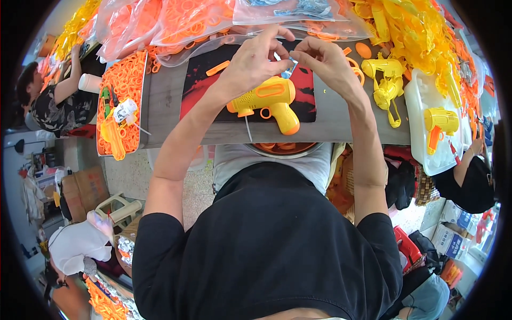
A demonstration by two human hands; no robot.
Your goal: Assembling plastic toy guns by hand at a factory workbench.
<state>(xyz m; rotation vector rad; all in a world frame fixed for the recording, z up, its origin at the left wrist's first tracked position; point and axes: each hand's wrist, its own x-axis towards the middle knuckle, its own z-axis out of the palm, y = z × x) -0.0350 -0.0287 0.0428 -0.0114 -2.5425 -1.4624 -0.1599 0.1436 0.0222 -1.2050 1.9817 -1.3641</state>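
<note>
Over the far part of the table my left hand (255, 63) and my right hand (326, 60) come close together. Between their curled fingertips is a small blue-and-white piece (288, 70), partly hidden; its exact kind is too small to tell. Just below it, a yellow toy gun (266, 98) with an orange top strip lies on a black-and-red mat (200, 96). Its grip points toward me, and a thin pale strip hangs near the front edge of the table. A small orange strip (217, 68) rests left of it on the mat.
At left stands a tray (144, 101) heaped with orange rings, tools and a white bottle. Bags of orange parts (186, 24) line the back. Yellow gun shells (385, 80) and a white bin (421, 136) are at right. A bowl (282, 150) sits on my lap; other people work nearby.
</note>
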